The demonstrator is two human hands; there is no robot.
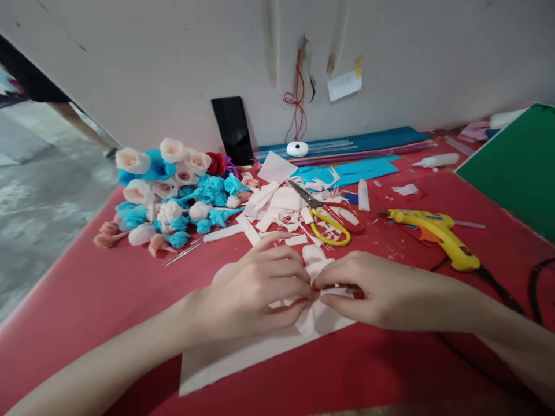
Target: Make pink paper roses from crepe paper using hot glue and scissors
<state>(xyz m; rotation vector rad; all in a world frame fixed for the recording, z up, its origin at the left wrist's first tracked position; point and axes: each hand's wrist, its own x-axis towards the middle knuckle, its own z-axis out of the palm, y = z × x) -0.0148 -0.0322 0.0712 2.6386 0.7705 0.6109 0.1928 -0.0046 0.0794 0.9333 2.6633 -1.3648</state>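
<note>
Both my hands meet over pale pink crepe paper near the front of the red table. My left hand (271, 283) has its fingers curled in, with the fingertips on a small folded piece of crepe paper (315, 316). From the other side, my right hand (364, 289) pinches the same piece between thumb and fingers. A larger flat sheet of pale paper (225, 358) lies underneath. Just beyond my hands are scissors (325, 214) with one red and one yellow handle, resting on pale paper scraps (277, 202). The exact grip points are partly hidden by my fingers.
Paper flowers (173, 196) in blue, white and pink crowd the left. A yellow glue gun (437, 231) with a black cord lies at right, near a green board (515, 167). A black phone (233, 130) leans on the wall; a white case (297, 149) sits beside it.
</note>
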